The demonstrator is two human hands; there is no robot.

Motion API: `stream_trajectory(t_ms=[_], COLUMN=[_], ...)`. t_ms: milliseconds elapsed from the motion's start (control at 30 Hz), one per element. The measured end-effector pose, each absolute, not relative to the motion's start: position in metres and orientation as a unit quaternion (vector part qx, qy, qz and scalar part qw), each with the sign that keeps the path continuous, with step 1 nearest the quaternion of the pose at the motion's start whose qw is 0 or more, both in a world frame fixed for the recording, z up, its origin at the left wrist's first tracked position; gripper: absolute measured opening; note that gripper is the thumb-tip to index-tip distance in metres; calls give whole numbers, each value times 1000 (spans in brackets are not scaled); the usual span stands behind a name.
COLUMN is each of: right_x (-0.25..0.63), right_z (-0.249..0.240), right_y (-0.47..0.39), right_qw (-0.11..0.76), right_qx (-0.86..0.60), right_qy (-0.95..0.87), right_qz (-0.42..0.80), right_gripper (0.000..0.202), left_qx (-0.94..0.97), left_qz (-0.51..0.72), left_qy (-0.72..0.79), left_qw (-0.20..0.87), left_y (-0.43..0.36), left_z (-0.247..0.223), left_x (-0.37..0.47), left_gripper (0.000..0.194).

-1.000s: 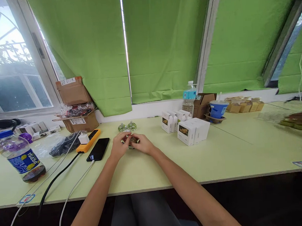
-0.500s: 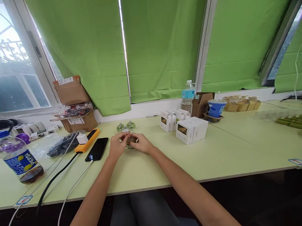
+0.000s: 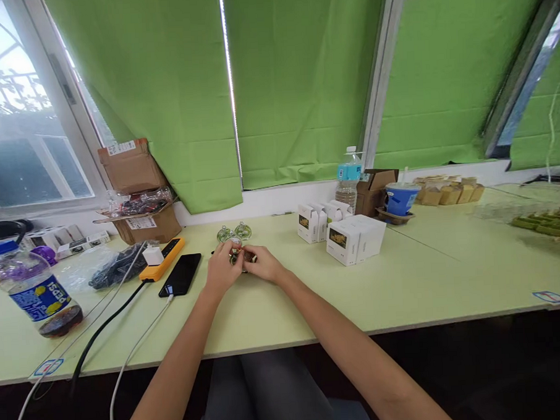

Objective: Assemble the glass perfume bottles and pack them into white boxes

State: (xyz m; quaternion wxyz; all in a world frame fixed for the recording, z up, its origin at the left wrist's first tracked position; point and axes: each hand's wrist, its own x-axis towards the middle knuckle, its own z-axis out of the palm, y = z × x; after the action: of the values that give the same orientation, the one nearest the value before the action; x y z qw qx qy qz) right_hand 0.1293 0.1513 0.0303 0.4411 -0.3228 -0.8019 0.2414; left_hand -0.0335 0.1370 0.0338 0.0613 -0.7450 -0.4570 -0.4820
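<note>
My left hand (image 3: 221, 269) and my right hand (image 3: 264, 264) meet over the table, fingertips nearly touching. Both are closed in a pinch around a small shiny item (image 3: 248, 257) with dark and brownish parts; the fingers cover most of it, so its kind does not show. Just beyond them stand two small round clear glass pieces with a green tint, a left one (image 3: 224, 234) and a right one (image 3: 242, 231), each with a knob on top. Another shiny rounded piece (image 3: 235, 241) sits right behind my left fingertips, partly hidden.
Left of my hands lie a black phone (image 3: 181, 275) on a white cable and an orange power strip (image 3: 161, 261). A Pepsi bottle (image 3: 39, 301) stands farther left. To the right are white boxes (image 3: 355, 239), a water bottle (image 3: 348, 181) and a blue cup (image 3: 400, 200).
My fingers have shifted slightly on the small item, the left hand tilting a little more upright. The view has moved a touch; the other things stay where they were.
</note>
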Motion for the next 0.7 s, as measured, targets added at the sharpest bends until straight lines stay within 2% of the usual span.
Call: stream_trajectory(t_ms=[300,633,700], right_x=[130,134,137], right_z=[29,30,31], right_y=[154,155,156], right_qw=[431,417,414], right_qx=[-328,-357,-369], right_qy=[-807,-807,-804], right_qz=[234,217,212], right_gripper=[20,19,17], left_qx=[-774,-760,-754], left_qz=[-475,-474,-467], left_qy=[-415,-441,-457], left_qw=[51,47,66], left_y=[135,127,128], left_z=[35,37,36], left_x=[-34,-33,-33], left_gripper=[9,28,26])
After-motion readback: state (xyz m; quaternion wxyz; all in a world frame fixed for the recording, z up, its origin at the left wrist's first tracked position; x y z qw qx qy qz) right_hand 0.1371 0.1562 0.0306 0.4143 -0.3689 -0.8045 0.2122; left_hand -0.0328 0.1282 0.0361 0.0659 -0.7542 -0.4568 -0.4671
